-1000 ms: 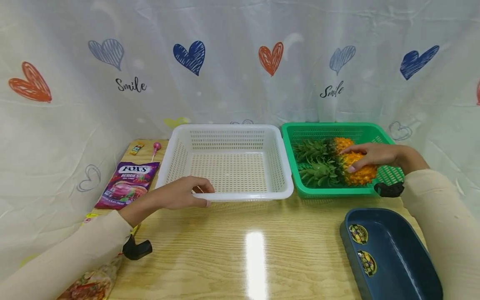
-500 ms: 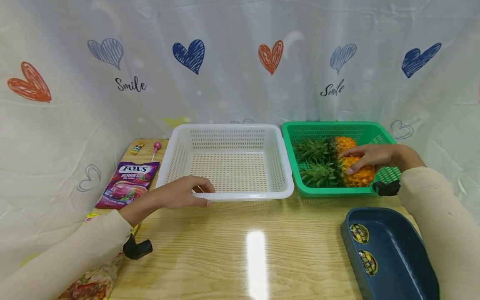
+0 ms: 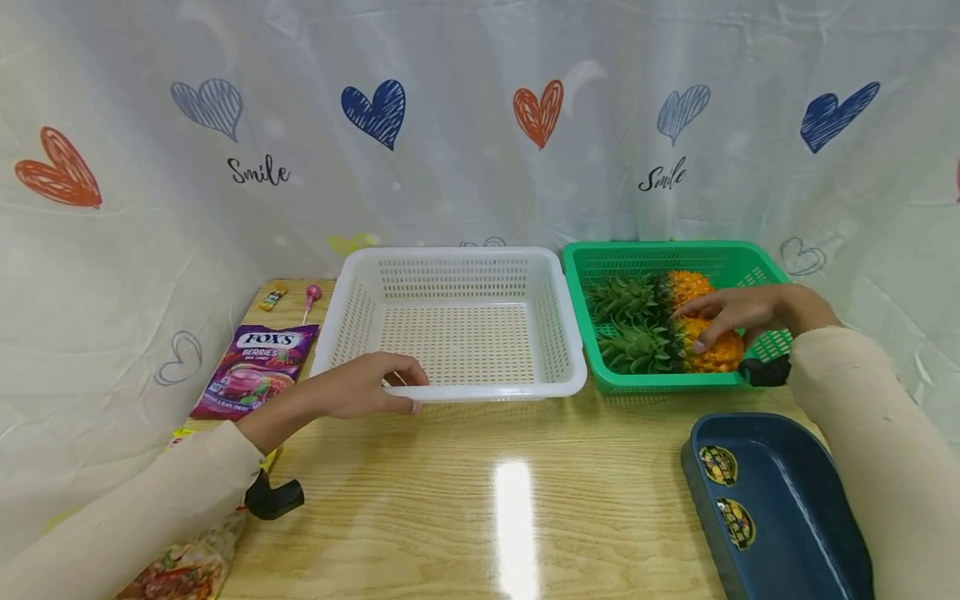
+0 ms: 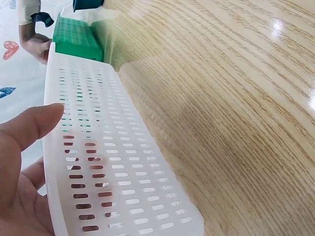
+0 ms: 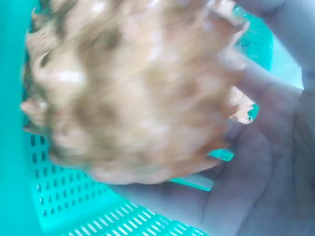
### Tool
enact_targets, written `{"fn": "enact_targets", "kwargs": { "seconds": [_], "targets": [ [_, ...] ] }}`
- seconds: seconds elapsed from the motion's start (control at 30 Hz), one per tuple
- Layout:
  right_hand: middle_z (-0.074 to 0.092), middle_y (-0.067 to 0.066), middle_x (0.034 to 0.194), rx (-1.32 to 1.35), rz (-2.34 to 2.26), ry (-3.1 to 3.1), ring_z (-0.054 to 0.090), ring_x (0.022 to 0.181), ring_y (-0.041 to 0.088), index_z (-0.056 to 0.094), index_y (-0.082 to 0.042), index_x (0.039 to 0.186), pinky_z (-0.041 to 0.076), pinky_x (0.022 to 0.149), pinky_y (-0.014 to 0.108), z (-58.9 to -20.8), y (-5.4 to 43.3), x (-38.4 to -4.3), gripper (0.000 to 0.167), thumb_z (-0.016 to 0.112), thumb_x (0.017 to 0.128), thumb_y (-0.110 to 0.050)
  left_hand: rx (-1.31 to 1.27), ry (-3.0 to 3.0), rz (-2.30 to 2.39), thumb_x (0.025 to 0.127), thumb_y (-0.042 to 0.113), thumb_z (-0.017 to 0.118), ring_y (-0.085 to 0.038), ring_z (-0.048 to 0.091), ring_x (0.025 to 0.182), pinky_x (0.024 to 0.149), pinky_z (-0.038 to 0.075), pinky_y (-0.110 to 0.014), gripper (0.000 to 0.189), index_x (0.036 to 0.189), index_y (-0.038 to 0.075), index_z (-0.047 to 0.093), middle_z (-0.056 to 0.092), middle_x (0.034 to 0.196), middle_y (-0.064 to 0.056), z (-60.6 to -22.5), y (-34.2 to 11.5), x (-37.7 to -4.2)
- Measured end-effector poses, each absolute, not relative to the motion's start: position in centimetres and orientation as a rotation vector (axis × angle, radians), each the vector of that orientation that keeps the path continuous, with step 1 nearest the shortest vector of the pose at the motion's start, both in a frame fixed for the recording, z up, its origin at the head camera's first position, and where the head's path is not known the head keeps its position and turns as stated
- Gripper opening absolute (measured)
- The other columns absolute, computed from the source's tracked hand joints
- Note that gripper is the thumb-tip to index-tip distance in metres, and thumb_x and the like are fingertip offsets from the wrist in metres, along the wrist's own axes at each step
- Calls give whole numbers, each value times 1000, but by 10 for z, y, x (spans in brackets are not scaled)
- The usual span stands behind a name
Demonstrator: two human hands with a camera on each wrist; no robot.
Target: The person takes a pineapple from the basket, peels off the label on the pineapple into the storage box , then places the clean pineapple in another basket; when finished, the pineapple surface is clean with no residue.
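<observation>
My left hand [image 3: 363, 385] holds the near rim of a white slotted basket [image 3: 517, 391]. In the left wrist view its thumb lies on the outside of the basket wall [image 4: 106, 123], and its other fingers reach inside. My right hand [image 3: 761, 308] reaches into a green basket [image 3: 667, 382] and grips the nearer of two small pineapples [image 3: 723, 354], thumb on the near side. The farther pineapple [image 3: 688, 286] lies just behind it. Both have their leafy crowns to the left. Close up in the right wrist view, the spiky pineapple [image 5: 138, 93] is blurred, with fingers curled around its side.
A dark blue tray [image 3: 802, 517] with two round stickers stands at the near right, partly under the right sleeve. On the left lie a purple candy bag [image 3: 258, 367], a pink lollipop [image 3: 312, 292], a small wrapped candy [image 3: 272, 298] and a clear food packet [image 3: 183, 567].
My right hand and the nearer pineapple have shifted slightly to the left within the green basket. The left hand stays on the white basket's rim.
</observation>
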State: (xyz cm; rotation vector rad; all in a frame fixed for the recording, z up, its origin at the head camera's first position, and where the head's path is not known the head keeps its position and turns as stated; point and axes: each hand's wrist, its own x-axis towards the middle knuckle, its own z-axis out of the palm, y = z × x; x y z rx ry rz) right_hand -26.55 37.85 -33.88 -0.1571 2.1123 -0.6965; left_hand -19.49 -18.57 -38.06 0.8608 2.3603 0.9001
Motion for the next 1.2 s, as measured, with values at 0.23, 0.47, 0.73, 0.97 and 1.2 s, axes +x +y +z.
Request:
{"fn": "enact_targets", "kwargs": {
  "seconds": [0.23, 0.47, 0.73, 0.97, 1.2],
  "targets": [
    [4, 36, 162, -189, -698, 2127, 17, 143, 60, 19, -5, 159, 55, 90, 53, -338, 382, -266, 85, 69, 95, -31, 865, 2354, 905, 96, 25, 70, -21, 62, 107, 95, 50, -43, 18, 112, 16, 69, 68, 109, 0, -381, -185, -195],
    [14, 36, 160, -189, -727, 2184, 25, 141, 59, 25, -5, 158, 53, 91, 58, -338, 387, -263, 78, 63, 98, -35, 865, 2357, 895, 95, 30, 71, -21, 62, 107, 95, 51, -43, 21, 111, 17, 69, 68, 108, 1, -381, -186, -196],
    [15, 35, 160, -207, -740, 2246, 30, 140, 58, 26, -4, 157, 50, 96, 61, -332, 395, -260, 74, 60, 100, -35, 828, 2368, 869, 94, 30, 72, -22, 63, 108, 94, 52, -42, 19, 111, 21, 69, 68, 108, 4, -379, -185, -196],
    [24, 33, 159, -293, -740, 2413, 41, 135, 54, 29, -3, 156, 53, 95, 57, -318, 393, -252, 69, 60, 101, -33, 857, 2345, 868, 96, 32, 69, -25, 63, 113, 98, 52, -45, 25, 117, 18, 67, 68, 114, 0, -373, -191, -198],
    [41, 23, 152, -378, -688, 2646, 50, 129, 45, 40, -8, 152, 48, 95, 62, -306, 376, -244, 61, 60, 101, -36, 906, 2355, 887, 102, 27, 60, -22, 64, 110, 97, 54, -41, 32, 129, 10, 62, 67, 117, -3, -363, -199, -203]
  ]
}}
